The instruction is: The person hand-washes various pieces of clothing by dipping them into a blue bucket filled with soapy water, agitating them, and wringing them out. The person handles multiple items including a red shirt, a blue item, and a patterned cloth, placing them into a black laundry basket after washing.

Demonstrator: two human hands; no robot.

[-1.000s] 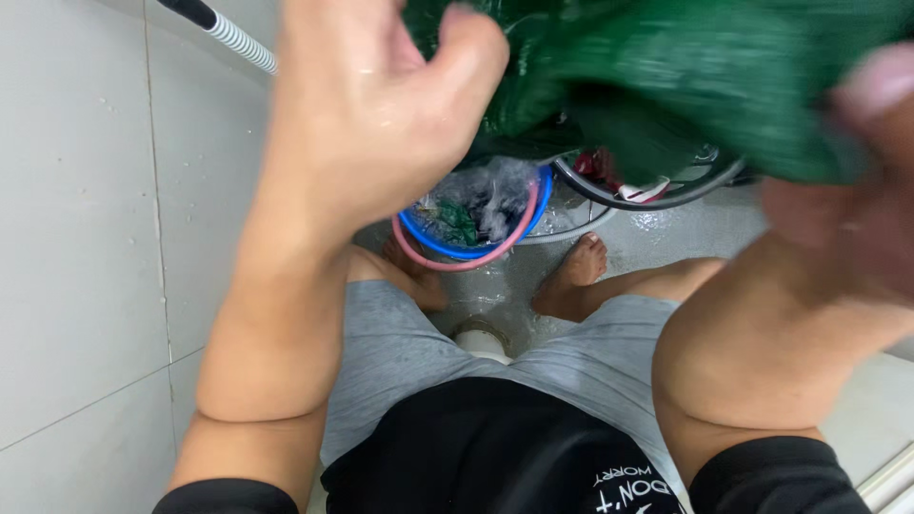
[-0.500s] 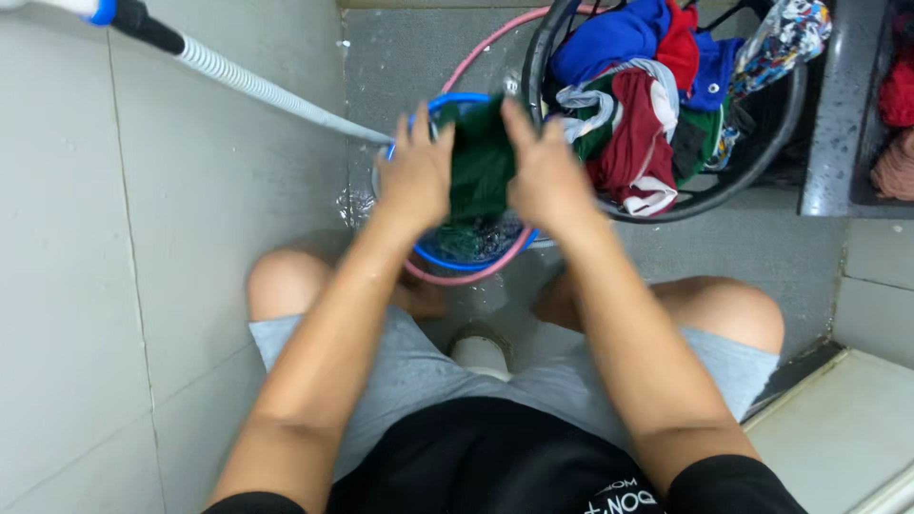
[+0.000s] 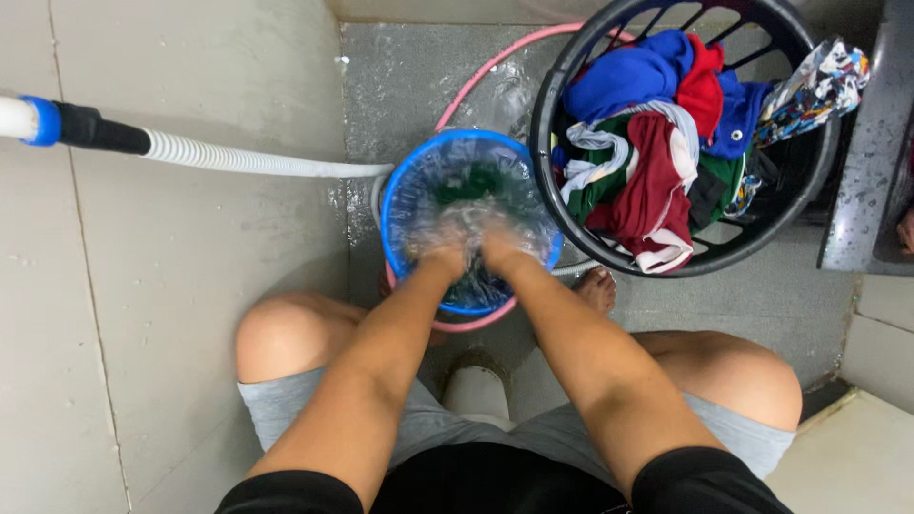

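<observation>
Both my hands are plunged into the water of a blue bucket (image 3: pixel 395 205) that stands between my feet. My left hand (image 3: pixel 443 252) and my right hand (image 3: pixel 497 249) are side by side, blurred by splashing water. A green garment (image 3: pixel 473 181) shows under the water just beyond them. The splash hides my fingers, so I cannot tell whether they grip the cloth.
A black laundry basket (image 3: pixel 562 86) heaped with coloured clothes stands right of the bucket. A pink basin rim (image 3: pixel 476 76) curves behind and under the bucket. A white ribbed hose (image 3: pixel 248 162) runs in from the left. Tiled wall on the left, a low ledge on the right.
The green garment went from held high near the camera, to held over the bucket, to pushed down into the water. Both hands followed it down.
</observation>
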